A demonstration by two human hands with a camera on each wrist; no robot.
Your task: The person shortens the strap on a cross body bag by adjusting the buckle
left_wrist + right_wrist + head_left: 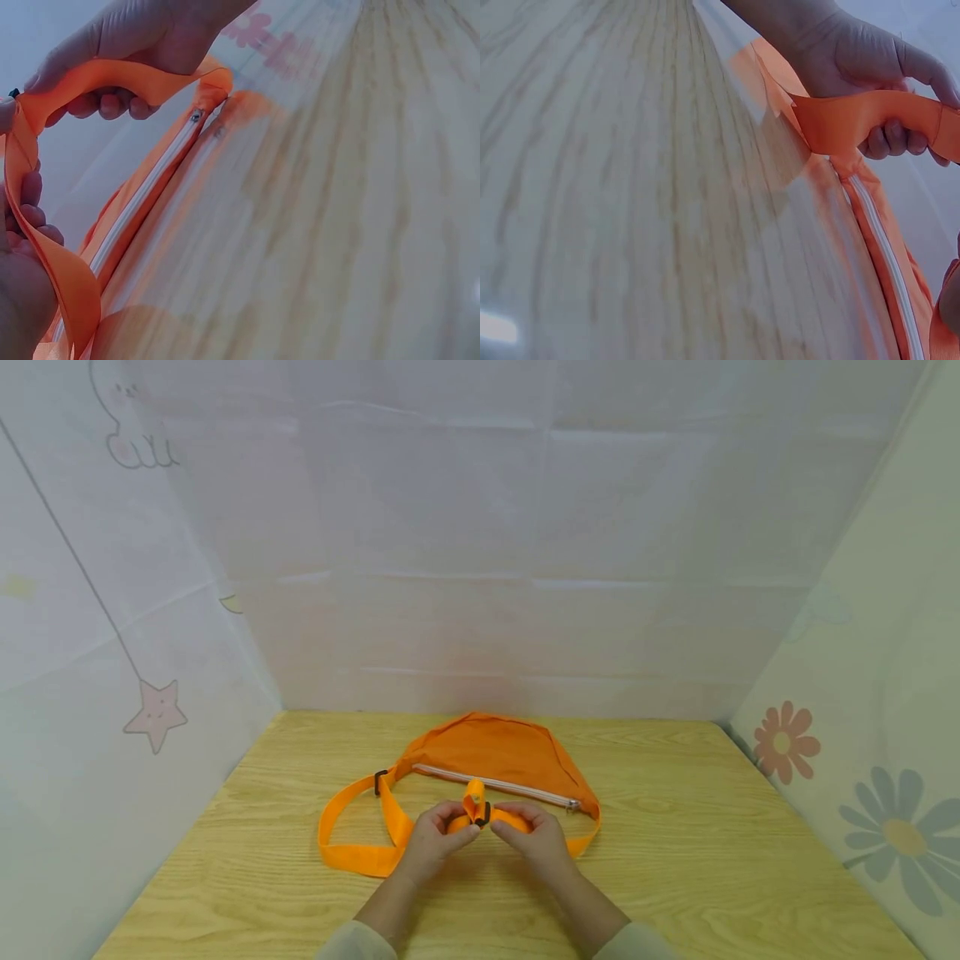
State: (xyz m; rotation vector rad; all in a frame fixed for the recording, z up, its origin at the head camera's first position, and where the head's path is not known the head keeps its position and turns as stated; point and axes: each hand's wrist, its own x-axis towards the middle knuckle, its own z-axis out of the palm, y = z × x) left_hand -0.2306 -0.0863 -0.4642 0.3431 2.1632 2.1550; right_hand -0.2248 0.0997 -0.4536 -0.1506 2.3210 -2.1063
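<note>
An orange waist bag [498, 747] lies on the table, its white zipper [487, 784] facing me and the zipper pull at the right end. In front of it, both hands hold the bag's orange strap at a black buckle [482, 816]. My left hand [435, 839] pinches the strap left of the buckle between thumb and fingers. On the other side, my right hand [538, 839] grips the strap close to the buckle. A short loop of strap [474, 795] stands up between the hands. In the left wrist view, the strap [112, 79] runs under the right hand's thumb, fingers curled beneath.
A long strap loop [352, 858] lies to the left, with a black slider [380, 782] near the bag's corner. The wooden table [720, 860] meets a pale back wall [495, 568] and patterned side walls printed with flowers and a star.
</note>
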